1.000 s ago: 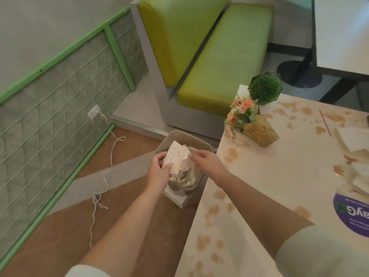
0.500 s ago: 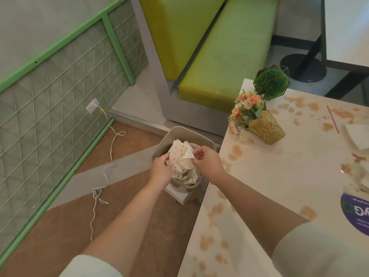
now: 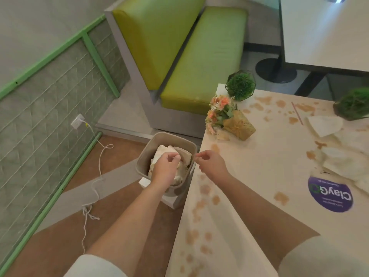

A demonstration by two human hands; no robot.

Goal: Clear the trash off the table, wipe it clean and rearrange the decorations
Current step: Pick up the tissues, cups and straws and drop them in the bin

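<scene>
Over the bin [image 3: 145, 154], left hand [image 3: 165, 168] and right hand [image 3: 211, 162] loosely curled, holding nothing; crumpled paper [image 3: 165, 151] lying inside. Trash-clearing step underway. Further right on the stained table [image 3: 259, 176], napkins [image 3: 323, 124] awaiting collection next; beyond, the flowers [image 3: 221, 110].

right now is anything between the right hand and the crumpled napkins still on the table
Nothing visible does. The right hand hangs at the table's left edge, and only bare stained tabletop lies between it and the crumpled napkins. The flower bouquet lies farther back, off that line.
</scene>
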